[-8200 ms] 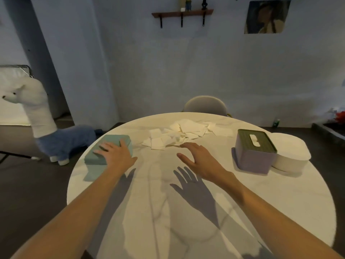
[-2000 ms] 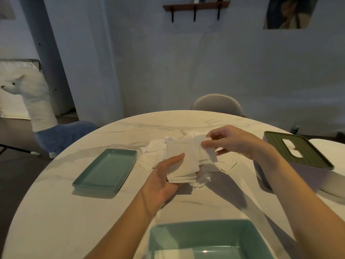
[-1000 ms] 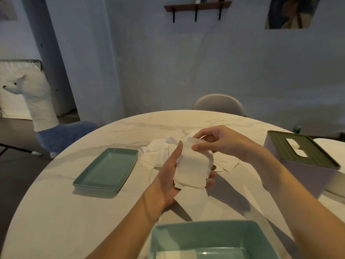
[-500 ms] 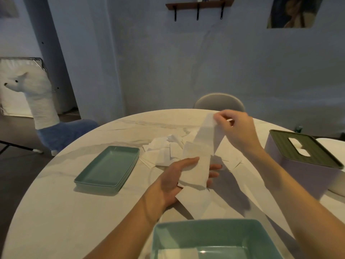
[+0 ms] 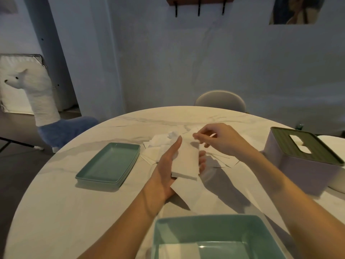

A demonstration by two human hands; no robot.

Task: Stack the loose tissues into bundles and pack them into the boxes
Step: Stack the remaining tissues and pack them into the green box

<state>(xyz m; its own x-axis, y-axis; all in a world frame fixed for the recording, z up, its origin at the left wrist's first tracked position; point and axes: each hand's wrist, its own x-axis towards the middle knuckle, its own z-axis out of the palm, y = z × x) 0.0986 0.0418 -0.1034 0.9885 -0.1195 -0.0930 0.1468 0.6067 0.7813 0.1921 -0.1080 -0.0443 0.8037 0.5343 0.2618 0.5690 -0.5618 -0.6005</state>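
Domestic room, likely a dining area. Evidence: round marble-look table (image 5: 56, 212), chair (image 5: 220, 99) at its far side, plush llama toy (image 5: 43, 109) on the floor at left, wall shelf (image 5: 199, 0) and picture (image 5: 296, 10) on the far wall.

Dim room, warm light on the table — cool blue-grey walls behind.

Light falls from above and behind the viewer: the left hand (image 5: 168, 165) and right hand (image 5: 222, 141) throw long, hard-edged shadows onto the marble table (image 5: 56, 212), running toward the near edge. A small bright glint sits on the glossy floor of the open teal box (image 5: 214, 238). The far wall is murky and soft in detail. Wide-angle bending shows at the borders — the wall corner at left leans, the forearms swell near the bottom. Fine grain throughout; the fingertips are slightly smeared.
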